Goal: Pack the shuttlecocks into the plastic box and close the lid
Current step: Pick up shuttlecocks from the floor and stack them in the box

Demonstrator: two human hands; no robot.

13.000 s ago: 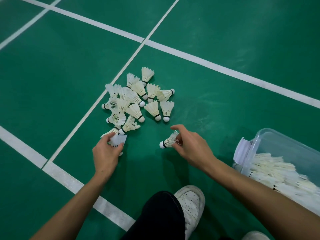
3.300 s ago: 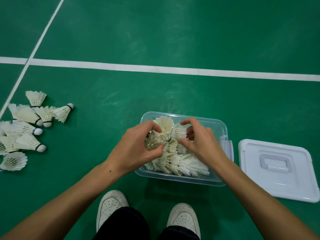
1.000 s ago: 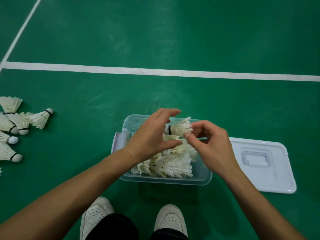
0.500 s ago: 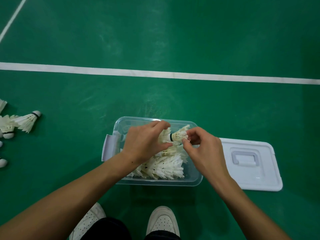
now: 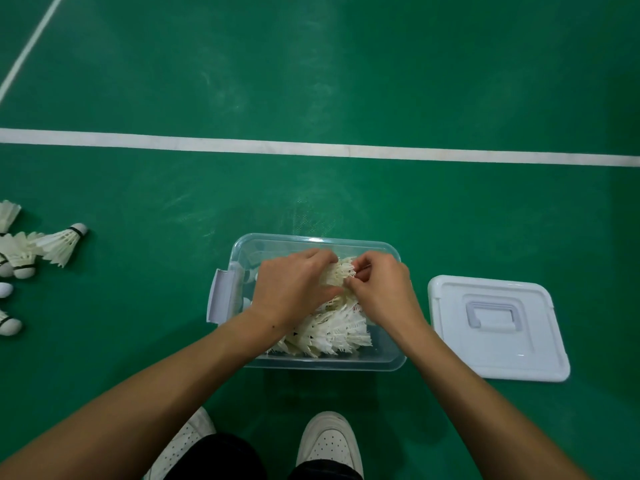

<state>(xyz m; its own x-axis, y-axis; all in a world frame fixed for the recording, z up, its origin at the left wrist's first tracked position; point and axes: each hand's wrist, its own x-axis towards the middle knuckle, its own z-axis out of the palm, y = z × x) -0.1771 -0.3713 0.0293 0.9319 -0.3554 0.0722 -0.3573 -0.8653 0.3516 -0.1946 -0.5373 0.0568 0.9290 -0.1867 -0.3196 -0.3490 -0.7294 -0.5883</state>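
Observation:
A clear plastic box (image 5: 313, 364) sits on the green floor in front of my feet, with several white shuttlecocks (image 5: 334, 336) lying in rows inside it. Both hands are over the box. My left hand (image 5: 294, 289) and my right hand (image 5: 382, 289) together hold one white shuttlecock (image 5: 339, 273) just above the packed rows, fingers curled round its feathers. The white lid (image 5: 498, 327) with its handle lies flat on the floor just right of the box.
Several loose shuttlecocks (image 5: 57, 244) lie on the floor at the far left edge. A white court line (image 5: 311, 148) runs across beyond the box. My two white shoes (image 5: 329, 445) are just below the box.
Both hands have lowered the held shuttlecock further into the box, onto the packed rows. The view has shifted slightly, so more of the loose shuttlecocks show at the left.

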